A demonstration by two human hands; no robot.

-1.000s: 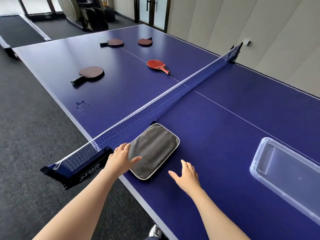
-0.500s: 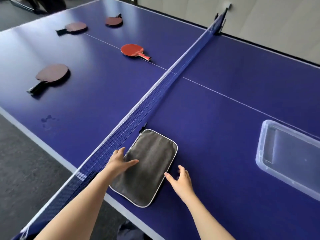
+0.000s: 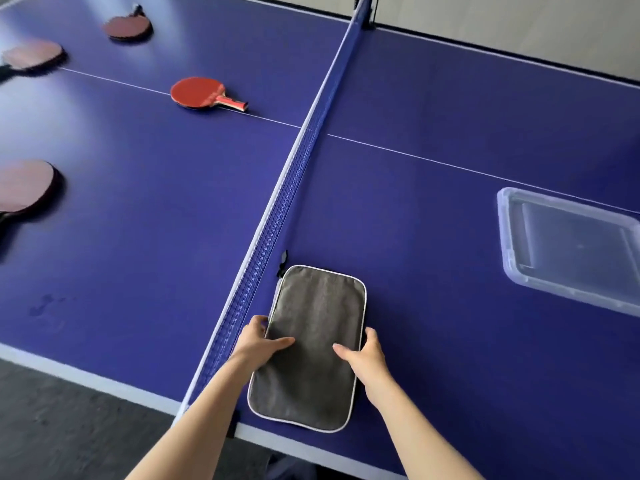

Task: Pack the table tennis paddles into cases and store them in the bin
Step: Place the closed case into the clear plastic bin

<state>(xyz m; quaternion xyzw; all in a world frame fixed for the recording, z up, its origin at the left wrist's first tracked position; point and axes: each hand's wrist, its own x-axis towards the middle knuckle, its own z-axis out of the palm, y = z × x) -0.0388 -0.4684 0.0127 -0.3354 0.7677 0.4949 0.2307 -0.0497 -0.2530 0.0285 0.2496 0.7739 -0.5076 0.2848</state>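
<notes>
The grey case [image 3: 313, 344], lying beside the net [image 3: 277, 209] on the tabletop [image 3: 433, 271], is being gripped along its edges by the left hand [image 3: 258, 342] and right hand [image 3: 363, 351].

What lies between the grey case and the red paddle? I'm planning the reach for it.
In the head view, the net stands between the grey case, gripped by both hands, and the red paddle; otherwise only bare blue table.
</notes>
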